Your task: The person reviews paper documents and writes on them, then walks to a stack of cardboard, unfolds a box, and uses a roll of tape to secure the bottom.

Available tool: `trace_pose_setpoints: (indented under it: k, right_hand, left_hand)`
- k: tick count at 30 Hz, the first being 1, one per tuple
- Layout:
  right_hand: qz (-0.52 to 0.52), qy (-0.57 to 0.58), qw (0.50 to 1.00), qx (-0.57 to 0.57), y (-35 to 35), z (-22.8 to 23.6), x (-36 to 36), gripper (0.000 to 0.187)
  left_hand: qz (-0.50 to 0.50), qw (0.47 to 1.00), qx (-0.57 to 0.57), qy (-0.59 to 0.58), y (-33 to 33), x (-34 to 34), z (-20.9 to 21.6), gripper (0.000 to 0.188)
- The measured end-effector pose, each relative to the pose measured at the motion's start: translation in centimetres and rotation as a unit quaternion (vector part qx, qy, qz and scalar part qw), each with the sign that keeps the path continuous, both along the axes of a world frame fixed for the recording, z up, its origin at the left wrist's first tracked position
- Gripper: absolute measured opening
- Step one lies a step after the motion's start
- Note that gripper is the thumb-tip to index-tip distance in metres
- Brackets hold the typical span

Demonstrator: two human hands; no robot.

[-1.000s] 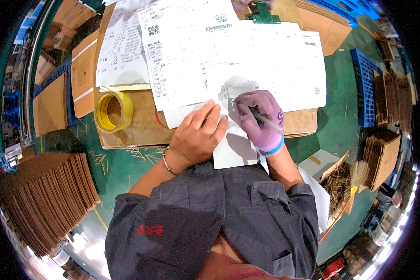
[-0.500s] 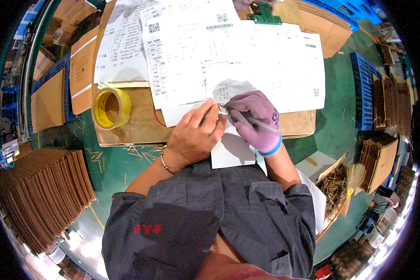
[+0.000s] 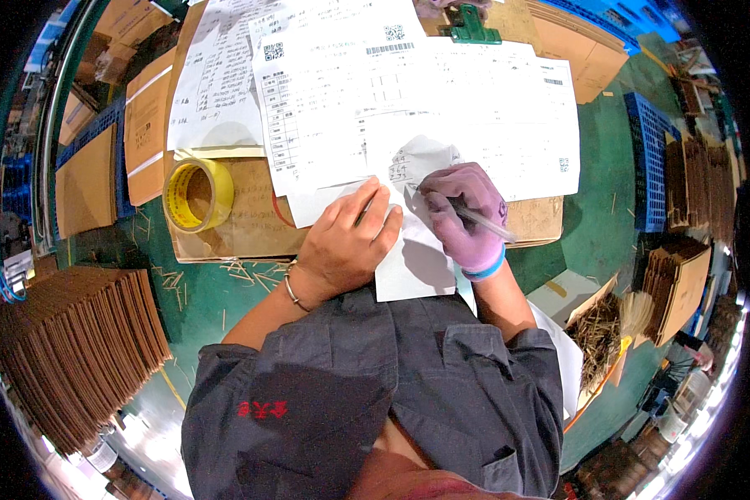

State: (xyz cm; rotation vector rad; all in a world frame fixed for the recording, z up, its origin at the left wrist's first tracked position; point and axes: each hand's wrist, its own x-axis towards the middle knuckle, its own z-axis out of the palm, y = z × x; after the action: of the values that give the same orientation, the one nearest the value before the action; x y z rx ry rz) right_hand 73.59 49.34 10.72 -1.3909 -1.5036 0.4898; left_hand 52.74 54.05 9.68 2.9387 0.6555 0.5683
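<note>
My right hand point(image 3: 465, 208), in a purple glove with a blue cuff, grips a slim, pale pen point(image 3: 493, 227). The pen's tip end is by a small white slip of paper point(image 3: 396, 279) with a column of handwritten figures near its top. Bare and wearing a bracelet, my left hand point(image 3: 346, 237) rests with outstretched fingers over the slip's left edge. Beneath and beyond the slip lie several overlapping white printed sheets point(image 3: 492, 125). A green clip point(image 3: 473, 27) sits at their far edge. All this paper lies on a brown cardboard surface point(image 3: 258, 237).
A yellow tape roll point(image 3: 222, 196) stands left of the papers. Stacked cardboard point(image 3: 75, 350) is at the lower left, with more sheets point(image 3: 679, 287) at right. A box of wood scraps point(image 3: 593, 337) and a brush point(image 3: 636, 315) lie right of me. Thin sticks point(image 3: 258, 273) litter the green floor.
My right hand has shifted slightly right with the pen, away from my left fingertips. The slip's top has moved a little. My left hand stays nearly in place.
</note>
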Motion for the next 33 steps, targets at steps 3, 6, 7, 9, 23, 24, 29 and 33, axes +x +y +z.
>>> trace_pose_setpoints:
  k: [3, 6, 7, 9, 23, 24, 29, 33]
  right_hand:
    - [0.004, -0.017, 1.0, -0.005, 0.1, -0.03, -0.08, 0.018]
    - [0.005, -0.024, 1.0, -0.004, 0.16, 0.17, -0.19, 0.017]
    - [0.006, -0.026, 1.0, -0.003, 0.18, 0.24, -0.22, 0.017]
    - [0.001, -0.04, 0.999, 0.015, 0.32, 0.14, -0.22, 0.015]
    - [0.016, 0.01, 1.0, 0.023, -0.02, -0.2, 0.26, 0.015]
    - [0.024, 0.016, 0.999, 0.024, -0.02, -0.15, 0.22, 0.015]
    - [0.015, -0.014, 1.0, 0.007, 0.33, 0.1, -0.27, 0.016]
    - [0.018, -0.04, 0.998, 0.036, 0.54, -0.18, -0.2, 0.017]
  left_hand:
    - [-0.001, 1.0, 0.005, -0.009, 0.02, -0.05, -0.2, 0.036]
    - [-0.001, 1.0, 0.011, -0.016, 0.0, -0.09, -0.41, 0.036]
    - [-0.001, 1.0, 0.013, -0.016, -0.01, -0.09, -0.46, 0.035]
    - [-0.002, 1.0, 0.014, -0.017, 0.0, -0.06, -0.41, 0.035]
    - [-0.002, 0.999, 0.026, -0.029, 0.09, -0.02, -0.55, 0.035]
    - [-0.004, 0.999, 0.024, -0.026, 0.11, -0.01, -0.49, 0.035]
    - [-0.003, 1.0, 0.017, -0.024, 0.05, -0.03, -0.4, 0.034]
    - [-0.003, 1.0, 0.019, -0.022, 0.07, -0.01, -0.42, 0.033]
